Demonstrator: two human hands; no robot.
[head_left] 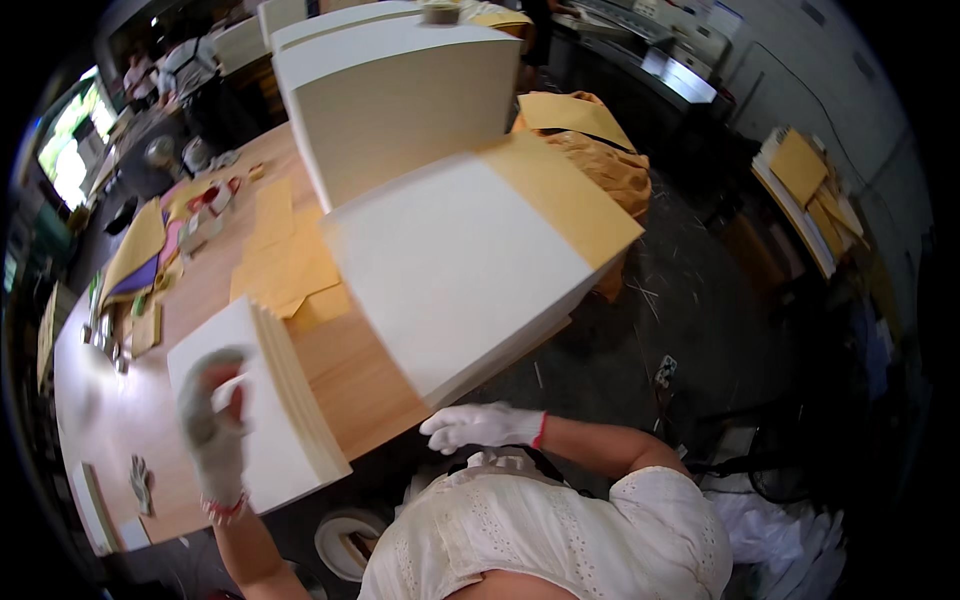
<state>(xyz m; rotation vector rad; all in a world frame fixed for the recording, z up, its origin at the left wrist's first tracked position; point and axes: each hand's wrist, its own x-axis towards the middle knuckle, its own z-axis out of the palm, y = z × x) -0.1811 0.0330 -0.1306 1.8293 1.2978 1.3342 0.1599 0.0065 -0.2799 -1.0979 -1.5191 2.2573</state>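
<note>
My left hand (215,425), in a grey and white glove with reddish bare-looking fingertips, hovers over a small stack of white sheets (285,430). Its fingers curve in a C with the thumb apart and nothing visible between them; motion blurs it a little. In front of my chest, my right hand (482,427) wears a white knit glove with a red cuff. Its fingers are loosely stretched and hold nothing I can see. Nearest to it is the corner of a large stack of white sheets (450,270), whose far right end shows tan paper (565,190).
A taller white stack (400,110) stands behind, with a tape roll (440,14) on top. Tan sheets (285,260) lie on the wooden table (365,385). At left lie a spare glove (141,485) and coloured scraps. A round white bucket (345,525) stands below; people work far left.
</note>
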